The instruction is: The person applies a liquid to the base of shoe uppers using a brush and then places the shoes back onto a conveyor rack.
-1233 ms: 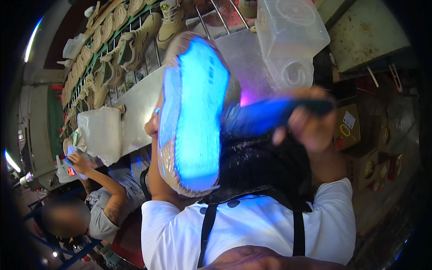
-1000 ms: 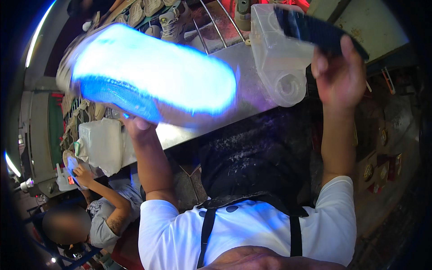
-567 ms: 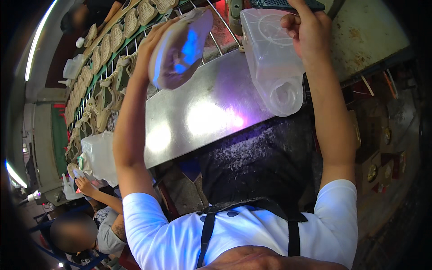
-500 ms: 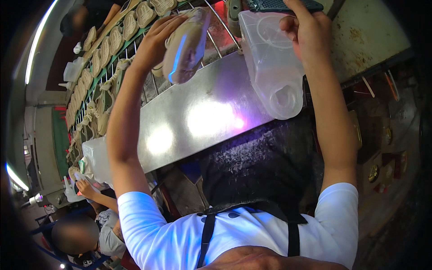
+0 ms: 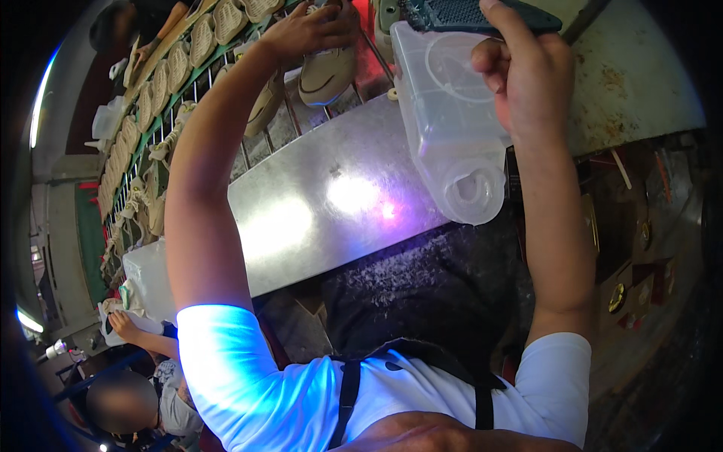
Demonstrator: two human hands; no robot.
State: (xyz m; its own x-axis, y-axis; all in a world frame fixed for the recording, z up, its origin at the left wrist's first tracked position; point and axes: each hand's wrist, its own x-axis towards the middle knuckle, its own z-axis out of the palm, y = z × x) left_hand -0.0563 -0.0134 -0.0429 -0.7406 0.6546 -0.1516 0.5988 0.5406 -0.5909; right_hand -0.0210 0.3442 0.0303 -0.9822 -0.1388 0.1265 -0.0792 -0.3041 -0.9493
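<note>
My left hand point(image 5: 316, 32) reaches to the rack at the top and has its fingers over the upper of a beige shoe point(image 5: 328, 77). The shoe's rounded end points toward me, over the metal rods. Beside a translucent plastic container point(image 5: 444, 98) is my right hand point(image 5: 531, 75), its fingers curled in and the index finger stretched toward a dark green textured piece point(image 5: 467, 15) that looks like a sole. Whatever the curled fingers hold is hidden.
A shiny metal ledge point(image 5: 286, 218) runs between me and the rack. Several beige soles point(image 5: 202, 41) and shoes line the rack at left. A second translucent container point(image 5: 151, 279) stands near a co-worker's hand point(image 5: 126, 328). A stained pale board point(image 5: 625, 83) lies at right.
My left hand has moved up and away with the beige shoe, from above the ledge to the rack rods. My right hand stays beside the container. The view has shifted slightly.
</note>
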